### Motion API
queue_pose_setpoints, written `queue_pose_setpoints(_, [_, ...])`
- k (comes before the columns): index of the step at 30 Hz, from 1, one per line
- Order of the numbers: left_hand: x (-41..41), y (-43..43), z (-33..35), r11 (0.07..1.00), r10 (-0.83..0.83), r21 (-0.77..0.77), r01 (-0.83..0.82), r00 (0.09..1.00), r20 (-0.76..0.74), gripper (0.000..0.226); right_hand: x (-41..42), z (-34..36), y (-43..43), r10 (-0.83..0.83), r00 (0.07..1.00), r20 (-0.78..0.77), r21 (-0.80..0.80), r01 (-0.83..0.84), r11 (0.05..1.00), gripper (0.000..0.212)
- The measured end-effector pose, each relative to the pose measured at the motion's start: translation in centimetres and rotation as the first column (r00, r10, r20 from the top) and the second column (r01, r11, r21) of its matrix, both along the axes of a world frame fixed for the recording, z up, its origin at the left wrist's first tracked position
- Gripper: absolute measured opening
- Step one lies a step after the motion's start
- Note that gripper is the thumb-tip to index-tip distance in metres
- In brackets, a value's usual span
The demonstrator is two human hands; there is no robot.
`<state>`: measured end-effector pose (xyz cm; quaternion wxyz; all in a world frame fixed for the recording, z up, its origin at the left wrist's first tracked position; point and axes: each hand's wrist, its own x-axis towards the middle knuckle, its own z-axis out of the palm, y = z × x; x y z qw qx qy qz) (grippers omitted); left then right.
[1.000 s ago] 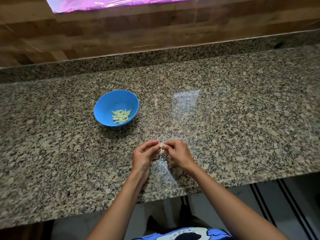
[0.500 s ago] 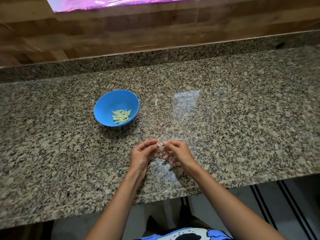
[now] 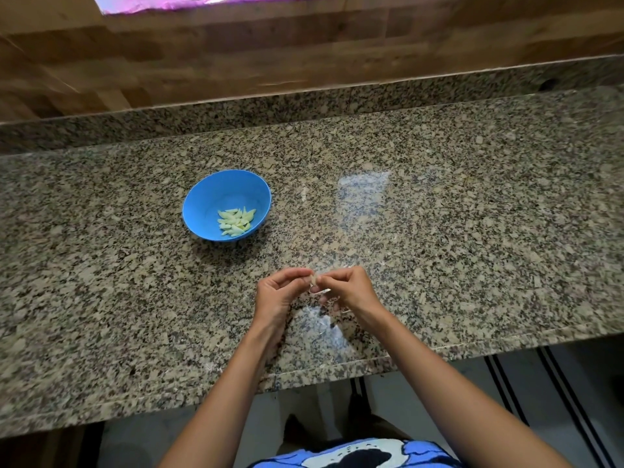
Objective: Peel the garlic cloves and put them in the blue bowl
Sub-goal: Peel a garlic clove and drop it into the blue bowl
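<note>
1. Nearest, past the front edge of the speckled brown granite counter (image 3: 472,265), two bare forearms reach in from below, and a blue printed shirt (image 3: 358,456) shows at the bottom.
2. Just inside that front edge, near its middle, the left hand (image 3: 275,295) and the right hand (image 3: 349,290) meet fingertip to fingertip, both raised a little over the stone.
3. Between them sits a small pale garlic clove (image 3: 314,280). The left hand's curled fingers and thumb pinch one side of it; the right hand's thumb and forefinger pinch the other. Whether its papery skin is half off is too small to tell.
4. As a judgement, the clove is light, firm and small, its skin thin, dry and prone to tear in flakes; once bare it will likely be slick. Best held at its blunt root end with one hand while the other nips the loose skin at the tip and pulls along its length.
5. Pale flecks that may be shed skin lie on the counter under the hands.
6. Farther in, left of centre and well apart from the hands, stands the round blue plastic bowl (image 3: 209,197), holding a small heap of peeled yellowish cloves (image 3: 236,219).
7. Beyond, the granite upstand (image 3: 304,103) runs along the back edge beneath a wooden panelled wall (image 3: 236,55).
</note>
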<state>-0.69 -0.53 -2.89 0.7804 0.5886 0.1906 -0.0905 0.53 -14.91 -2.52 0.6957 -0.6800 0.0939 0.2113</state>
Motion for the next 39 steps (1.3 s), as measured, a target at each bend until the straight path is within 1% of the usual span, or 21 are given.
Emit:
queue_pose_setpoints(4, [0.0, 0.0, -0.2, 0.999, 0.017, -0.041, -0.018, 1.0, -0.009, 0.016, -0.2, -0.1, 0.2, -0.019, 0.999, -0.051, 0.094, 0.023, 0.995, 0.01])
queue_pose_setpoints(6, [0.1, -0.1, -0.3, 1.0, 0.019, -0.016, -0.019, 1.0, -0.005, 0.017, -0.3, -0.3, 0.3, -0.056, 0.996, -0.063, 0.132, 0.064, 0.989, 0.008])
queue_pose_setpoints(8, [0.2, -0.2, -0.4, 0.999, 0.011, 0.033, -0.012, 1.0, 0.001, 0.019, -0.4, -0.5, 0.5, -0.108, 0.994, -0.034, 0.108, 0.111, 0.988, 0.008])
queue_pose_setpoints(9, [0.3, -0.3, -0.4, 0.999, 0.01, 0.053, -0.009, 1.0, -0.005, 0.02, -0.4, -0.7, 0.5, -0.117, 0.993, 0.028, 0.037, 0.116, 0.993, 0.008])
queue_pose_setpoints(10, [0.3, -0.4, -0.4, 0.996, 0.007, 0.084, -0.006, 1.0, -0.015, 0.02, -0.4, -0.9, 0.5, -0.096, 0.988, 0.125, -0.087, 0.107, 0.99, 0.009])
queue_pose_setpoints(12, [0.5, -0.4, -0.5, 0.983, -0.006, 0.183, 0.012, 1.0, -0.03, 0.017, -0.3, -1.2, 0.5, 0.05, 0.944, 0.326, -0.374, 0.08, 0.924, 0.013])
queue_pose_setpoints(13, [0.5, -0.4, -0.6, 0.976, -0.015, 0.217, 0.022, 0.999, -0.034, 0.015, -0.3, -1.2, 0.5, 0.113, 0.917, 0.384, -0.457, 0.082, 0.886, 0.016])
queue_pose_setpoints(16, [0.7, -0.3, -0.6, 0.962, -0.038, 0.267, 0.048, 0.998, -0.044, 0.01, -0.4, -0.9, 0.5, 0.161, 0.891, 0.425, -0.503, 0.084, 0.86, 0.018])
queue_pose_setpoints(19, [0.7, -0.4, -0.7, 0.937, -0.074, 0.339, 0.084, 0.996, -0.041, 0.007, -0.3, -1.0, 0.5, 0.18, 0.893, 0.413, -0.527, 0.073, 0.847, 0.016])
queue_pose_setpoints(22, [0.5, -0.6, -0.8, 0.936, -0.045, 0.348, 0.048, 0.999, -0.017, 0.008, -0.2, -0.9, 0.8, 0.202, 0.907, 0.37, -0.553, 0.04, 0.832, 0.015])
queue_pose_setpoints(24, [0.4, -0.9, -0.7, 0.926, -0.01, 0.378, 0.007, 1.0, 0.008, 0.007, 0.0, -0.9, 0.8, 0.185, 0.935, 0.301, -0.524, 0.001, 0.852, 0.013])
queue_pose_setpoints(26, [0.5, -1.0, -0.4, 0.931, -0.013, 0.365, 0.007, 1.0, 0.014, 0.007, 0.2, -0.9, 0.6, 0.142, 0.961, 0.237, -0.431, -0.027, 0.902, 0.012])
queue_pose_setpoints(27, [0.6, -0.9, -0.3, 0.947, -0.03, 0.319, 0.028, 1.0, 0.0, 0.007, 0.3, -0.7, 0.4, 0.106, 0.976, 0.192, -0.335, -0.036, 0.942, 0.012])
queue_pose_setpoints(28, [0.7, -0.7, -0.1, 0.967, -0.054, 0.25, 0.057, 0.998, -0.023, 0.008, 0.3, -0.5, 0.1, 0.066, 0.989, 0.129, -0.201, -0.039, 0.979, 0.011])
queue_pose_setpoints(29, [0.8, -0.3, -0.1, 0.981, -0.081, 0.173, 0.088, 0.996, -0.048, 0.01, 0.3, -0.2, -0.2, 0.037, 0.998, 0.053, -0.055, -0.034, 0.998, 0.011])
queue_pose_setpoints(30, [0.9, 0.0, 0.0, 0.988, -0.109, 0.098, 0.116, 0.991, -0.072, 0.013, 0.3, 0.1, -0.5, 0.024, 1.0, -0.019, 0.068, -0.023, 0.997, 0.011])
queue_pose_setpoints(32, [1.0, 0.6, 0.1, 0.989, -0.145, -0.015, 0.144, 0.983, -0.109, 0.017, 0.3, 0.7, -0.8, 0.028, 0.993, -0.116, 0.207, -0.003, 0.978, 0.012])
queue_pose_setpoints(34, [1.1, 0.7, 0.2, 0.989, -0.126, -0.091, 0.114, 0.982, -0.139, 0.018, 0.3, 0.8, -0.9, 0.015, 0.982, -0.188, 0.294, 0.042, 0.955, 0.014])
queue_pose_setpoints(36, [1.0, 0.4, 0.4, 0.991, -0.092, -0.112, 0.076, 0.984, -0.155, 0.013, 0.4, 0.7, -0.8, -0.016, 0.975, -0.222, 0.307, 0.085, 0.948, 0.015])
queue_pose_setpoints(37, [1.0, 0.2, 0.4, 0.994, -0.085, -0.087, 0.073, 0.987, -0.14, 0.01, 0.3, 0.6, -0.7, -0.024, 0.98, -0.198, 0.258, 0.076, 0.963, 0.016])
queue_pose_setpoints(39, [0.8, -0.2, 0.4, 0.993, -0.1, 0.055, 0.104, 0.993, -0.069, 0.008, 0.3, 0.3, -0.5, -0.004, 0.998, -0.061, 0.042, 0.007, 0.999, 0.017])
